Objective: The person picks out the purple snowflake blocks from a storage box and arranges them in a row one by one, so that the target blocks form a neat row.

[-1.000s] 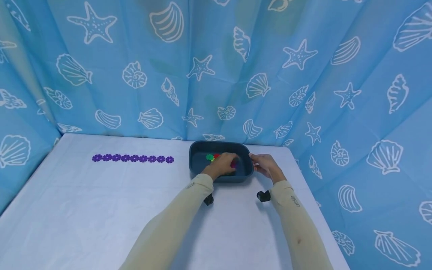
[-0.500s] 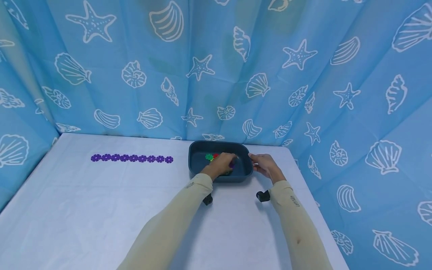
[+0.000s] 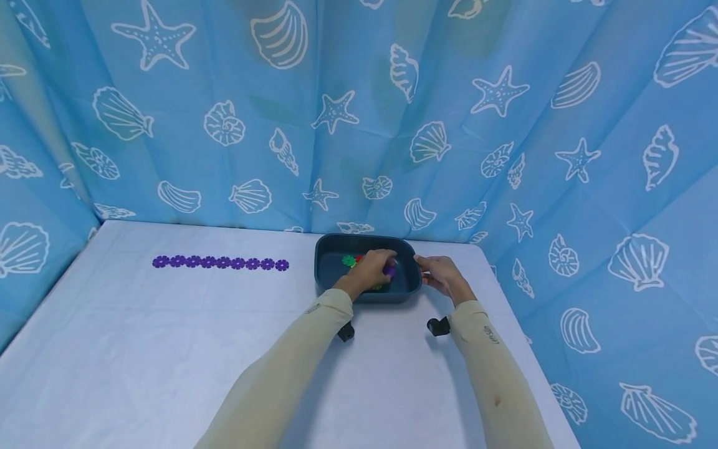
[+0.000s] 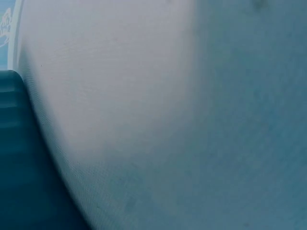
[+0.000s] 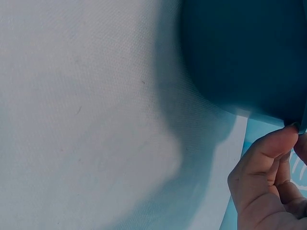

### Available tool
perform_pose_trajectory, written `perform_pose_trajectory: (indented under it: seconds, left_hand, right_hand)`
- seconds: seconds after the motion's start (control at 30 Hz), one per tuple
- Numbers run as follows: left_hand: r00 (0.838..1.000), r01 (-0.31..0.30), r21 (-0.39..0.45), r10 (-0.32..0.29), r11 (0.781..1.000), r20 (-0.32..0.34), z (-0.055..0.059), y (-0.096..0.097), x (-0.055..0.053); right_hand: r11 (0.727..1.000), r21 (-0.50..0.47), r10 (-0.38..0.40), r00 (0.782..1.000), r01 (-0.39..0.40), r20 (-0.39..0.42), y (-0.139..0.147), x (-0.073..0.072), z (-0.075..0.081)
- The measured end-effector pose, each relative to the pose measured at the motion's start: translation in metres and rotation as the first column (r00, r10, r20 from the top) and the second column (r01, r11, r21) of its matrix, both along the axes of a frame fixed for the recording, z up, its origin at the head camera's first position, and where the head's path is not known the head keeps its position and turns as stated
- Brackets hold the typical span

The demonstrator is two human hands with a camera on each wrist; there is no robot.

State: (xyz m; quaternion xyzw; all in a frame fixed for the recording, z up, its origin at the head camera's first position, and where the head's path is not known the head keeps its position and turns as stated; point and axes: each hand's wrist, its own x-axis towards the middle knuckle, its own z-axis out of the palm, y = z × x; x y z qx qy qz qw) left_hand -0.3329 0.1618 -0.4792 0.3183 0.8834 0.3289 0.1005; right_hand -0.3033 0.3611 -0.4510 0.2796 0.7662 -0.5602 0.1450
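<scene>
A dark blue-green rectangular tub (image 3: 331, 284) stands near the back edge of the table. My left hand (image 3: 367, 272) reaches into it over the near side, fingers curled, with a purple flower-shaped disc (image 3: 389, 270) between thumb and fingers. Beside that hand lie a green disc (image 3: 349, 260) and a partly hidden red disc (image 3: 359, 257); others under the hand are mostly covered. My right hand (image 3: 442, 275) pinches the tub's right rim; the right wrist view has its thumb (image 5: 280, 143) on the edge. Only the tub's outer wall (image 4: 33, 167) shows in the left wrist view, not the hand.
On the left of the white-covered table (image 3: 168, 349), several purple discs (image 3: 223, 262) form a straight row. A blue curtain (image 3: 359, 149) with shell prints hangs right behind the table and along its sides. Dark wrist-camera mounts (image 3: 438, 326) hang under the sleeves.
The left fingers have shifted slightly inside the tub, and the purple disc shows more clearly between them. The right hand keeps its hold on the rim; the tub and the row stay put.
</scene>
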Motion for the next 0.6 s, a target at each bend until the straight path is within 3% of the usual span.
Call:
perform_pose_trajectory:
  seconds: [0.23, 0.6]
  left_hand:
    - [1.0, -0.001, 0.065, 0.003, 0.998, -0.026, 0.003, -0.016, -0.001]
    - [0.995, -0.015, 0.195, 0.033, 0.981, -0.09, 0.022, -0.068, -0.015]
  right_hand:
    - [1.0, -0.008, 0.024, 1.0, -0.024, 0.005, -0.007, -0.002, -0.001]
    - [1.0, 0.022, 0.016, 1.0, -0.016, 0.02, 0.0, -0.003, 0.0]
